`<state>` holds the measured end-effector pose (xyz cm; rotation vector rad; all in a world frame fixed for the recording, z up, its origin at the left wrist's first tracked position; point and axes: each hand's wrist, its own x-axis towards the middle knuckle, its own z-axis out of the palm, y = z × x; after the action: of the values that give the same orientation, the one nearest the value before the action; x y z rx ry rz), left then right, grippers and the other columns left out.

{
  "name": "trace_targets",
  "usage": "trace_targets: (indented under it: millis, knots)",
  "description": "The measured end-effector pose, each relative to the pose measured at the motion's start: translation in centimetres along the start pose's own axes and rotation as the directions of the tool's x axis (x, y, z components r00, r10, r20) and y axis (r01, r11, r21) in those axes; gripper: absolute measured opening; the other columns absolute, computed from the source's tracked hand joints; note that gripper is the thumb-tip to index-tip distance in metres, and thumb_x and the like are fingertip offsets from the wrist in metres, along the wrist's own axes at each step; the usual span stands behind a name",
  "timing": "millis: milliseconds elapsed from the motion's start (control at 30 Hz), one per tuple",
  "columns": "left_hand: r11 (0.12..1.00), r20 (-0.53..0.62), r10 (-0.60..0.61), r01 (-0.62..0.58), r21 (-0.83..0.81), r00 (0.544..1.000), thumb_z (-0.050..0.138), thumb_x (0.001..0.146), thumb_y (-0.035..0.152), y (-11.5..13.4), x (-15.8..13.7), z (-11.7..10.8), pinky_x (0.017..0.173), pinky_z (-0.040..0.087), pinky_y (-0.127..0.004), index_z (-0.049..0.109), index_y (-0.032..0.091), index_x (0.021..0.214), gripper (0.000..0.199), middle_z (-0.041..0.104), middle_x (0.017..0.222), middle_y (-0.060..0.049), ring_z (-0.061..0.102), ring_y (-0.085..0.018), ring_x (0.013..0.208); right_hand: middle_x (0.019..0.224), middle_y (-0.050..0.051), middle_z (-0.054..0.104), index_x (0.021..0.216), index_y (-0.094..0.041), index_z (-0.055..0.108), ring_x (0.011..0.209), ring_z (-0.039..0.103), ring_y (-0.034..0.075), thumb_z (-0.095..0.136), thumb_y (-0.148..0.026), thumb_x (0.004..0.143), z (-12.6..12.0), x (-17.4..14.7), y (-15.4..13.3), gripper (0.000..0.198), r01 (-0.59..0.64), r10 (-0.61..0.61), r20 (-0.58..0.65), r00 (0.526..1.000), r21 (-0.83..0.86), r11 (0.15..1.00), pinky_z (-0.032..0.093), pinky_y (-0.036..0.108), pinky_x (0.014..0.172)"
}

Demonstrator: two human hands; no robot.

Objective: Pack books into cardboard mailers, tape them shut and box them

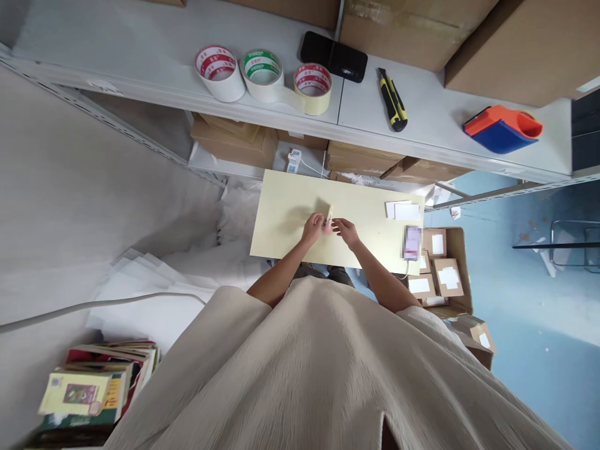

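A small, slim cream-coloured item with a pink lower end (329, 215) is between my two hands, over the pale yellow table (285, 200). Its kind is too small to make out. My left hand (313, 227) has its fingers curled in against the item's left side and appears to grip it. On the other side, my right hand (345, 230) has its fingers apart, with the tips close to the pink end. Whether those fingertips touch it I cannot tell. White cards (404, 210) and a phone with a cable (412, 243) lie at the table's right end.
A grey shelf (154, 75) above the table's far edge carries several tape rolls (219, 74), a black case (334, 56), a yellow-black utility knife (392, 100) and an orange-blue tape dispenser (504, 128). An open carton of small boxes (447, 275) stands right; books (94, 387) are stacked lower left.
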<state>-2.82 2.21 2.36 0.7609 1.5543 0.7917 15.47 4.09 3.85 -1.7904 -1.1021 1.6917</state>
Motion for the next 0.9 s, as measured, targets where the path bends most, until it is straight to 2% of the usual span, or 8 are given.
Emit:
trace_targets:
  millis: [267,433,500,567,667,767,833,900]
  knots:
    - [0.989,-0.088,0.003,0.01,0.149,0.996,0.058,0.112,0.024,-0.7,-0.3,-2.9,0.122,0.059,-0.039,0.074,0.022,0.145,0.037,0.08,0.153,-0.015,0.077,-0.026,0.141,0.116,0.01,0.087,0.11,-0.024,0.083,0.1,0.08,0.026,0.078,-0.048,0.087,0.8,0.8,1.6,0.034,-0.044,0.043,-0.026,0.999,-0.074,0.996,0.064,0.041,0.091]
    - [0.938,-0.016,0.094,-0.083,0.337,0.995,0.054,0.111,0.018,-1.0,-0.8,-3.2,0.125,0.058,-0.04,0.074,0.02,0.147,0.041,0.078,0.156,-0.015,0.074,-0.028,0.145,0.131,0.011,0.086,0.126,-0.025,0.086,0.114,0.081,0.029,0.067,-0.037,0.097,1.1,0.3,2.4,0.036,0.056,-0.056,0.011,0.998,-0.335,0.941,0.065,0.046,0.105]
    - [0.868,0.079,0.129,-0.152,0.474,0.988,0.051,0.111,0.015,-1.4,-1.2,-3.3,0.127,0.056,-0.041,0.072,0.02,0.152,0.046,0.077,0.159,-0.016,0.073,-0.028,0.147,0.148,0.012,0.082,0.142,-0.025,0.083,0.126,0.079,0.031,0.062,-0.032,0.102,1.3,-0.5,2.5,0.045,0.158,-0.126,0.097,0.987,-0.533,0.831,0.063,0.048,0.113]
    - [0.739,0.208,0.148,-0.248,0.627,0.967,0.051,0.109,0.013,-1.9,-1.9,-3.5,0.133,0.052,-0.047,0.068,0.021,0.16,0.055,0.072,0.166,-0.017,0.068,-0.03,0.155,0.168,0.012,0.071,0.159,-0.027,0.074,0.145,0.071,0.035,0.059,-0.025,0.104,1.6,-1.4,2.5,0.057,0.277,-0.166,0.222,0.961,-0.729,0.626,0.058,0.052,0.124]
    - [0.505,0.356,0.148,-0.38,0.775,0.923,0.054,0.103,0.012,-3.0,-3.1,-4.2,0.146,0.033,-0.062,0.055,0.019,0.176,0.074,0.047,0.189,-0.018,0.045,-0.036,0.175,0.188,0.01,0.049,0.178,-0.027,0.057,0.169,0.048,0.038,0.056,-0.017,0.104,2.1,-2.5,2.2,0.075,0.403,-0.136,0.38,0.915,-0.849,0.341,0.045,0.059,0.136]
    - [0.378,0.372,0.122,-0.389,0.84,0.92,0.056,0.099,0.013,-3.9,-3.6,-5.3,0.149,0.009,-0.073,0.036,0.015,0.188,0.091,0.023,0.198,-0.018,0.021,-0.041,0.185,0.196,0.012,0.033,0.185,-0.02,0.046,0.179,0.032,0.037,0.051,-0.016,0.105,2.9,-2.5,1.6,0.08,0.456,-0.086,0.449,0.89,-0.86,0.228,0.034,0.061,0.141]
    - [0.35,0.343,0.11,-0.36,0.865,0.933,0.057,0.098,0.015,-4.0,-3.4,-6.3,0.148,-0.001,-0.075,0.03,0.015,0.19,0.096,0.019,0.199,-0.016,0.013,-0.043,0.186,0.198,0.012,0.026,0.186,-0.016,0.042,0.182,0.023,0.038,0.049,-0.017,0.105,3.8,-2.1,1.0,0.081,0.478,-0.061,0.476,0.878,-0.86,0.177,0.027,0.062,0.143]
    - [0.339,0.312,0.104,-0.328,0.882,0.945,0.057,0.098,0.017,-4.0,-2.9,-7.3,0.147,-0.004,-0.078,0.029,0.014,0.191,0.097,0.019,0.199,-0.016,0.011,-0.044,0.186,0.199,0.013,0.021,0.187,-0.015,0.038,0.184,0.018,0.039,0.05,-0.018,0.105,4.9,-1.3,0.2,0.083,0.5,-0.043,0.5,0.865,-0.854,0.142,0.022,0.064,0.144]
